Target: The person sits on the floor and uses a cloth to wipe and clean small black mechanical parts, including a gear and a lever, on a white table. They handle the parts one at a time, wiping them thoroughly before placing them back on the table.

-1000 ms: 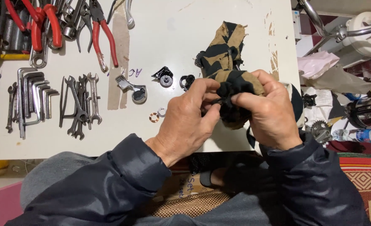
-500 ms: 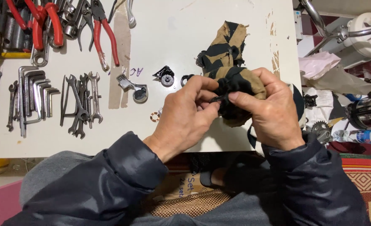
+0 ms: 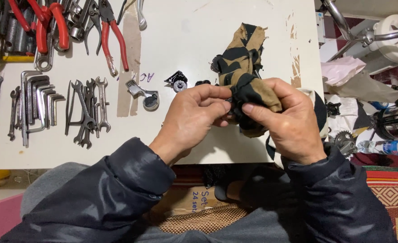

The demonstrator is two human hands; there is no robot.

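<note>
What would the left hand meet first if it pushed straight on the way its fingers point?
The left hand points right, at the rag bunched in the right hand. Its fingertips already touch the rag, so it meets that first.

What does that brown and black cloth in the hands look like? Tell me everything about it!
The cloth is a tan rag with black patches, soft and crumpled, with frayed edges. Its far end lies bunched on the white table. Its near end is wadded up and gripped by the right hand, with the thumb pressed over it. The left hand pinches at the wad from the other side. Something small and dark sits between the fingertips, mostly hidden by the rag.
</note>
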